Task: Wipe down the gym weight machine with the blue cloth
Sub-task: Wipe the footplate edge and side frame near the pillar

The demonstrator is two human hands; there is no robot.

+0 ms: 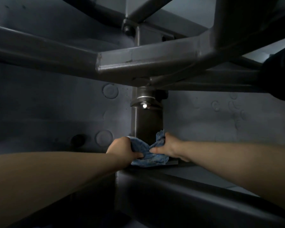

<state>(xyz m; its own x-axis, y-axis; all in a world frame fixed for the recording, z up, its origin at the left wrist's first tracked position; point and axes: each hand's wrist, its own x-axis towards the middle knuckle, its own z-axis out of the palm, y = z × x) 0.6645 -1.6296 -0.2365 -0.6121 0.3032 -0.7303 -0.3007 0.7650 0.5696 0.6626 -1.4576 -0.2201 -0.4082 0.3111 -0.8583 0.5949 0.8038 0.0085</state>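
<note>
both forearms reach in over a dark frame bar. left hand curls around one end of the blue cloth, right hand pinches the other end. between the two grips the cloth wraps the foot of the machine's upright post; above them runs a thick crossbar.

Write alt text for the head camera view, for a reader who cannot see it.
Two bare hands, left hand and right hand, grip a blue cloth wrapped round the foot of a dark upright post of a gym weight machine. Dark frame bars cross overhead, with a silver bolt on the post.
</note>
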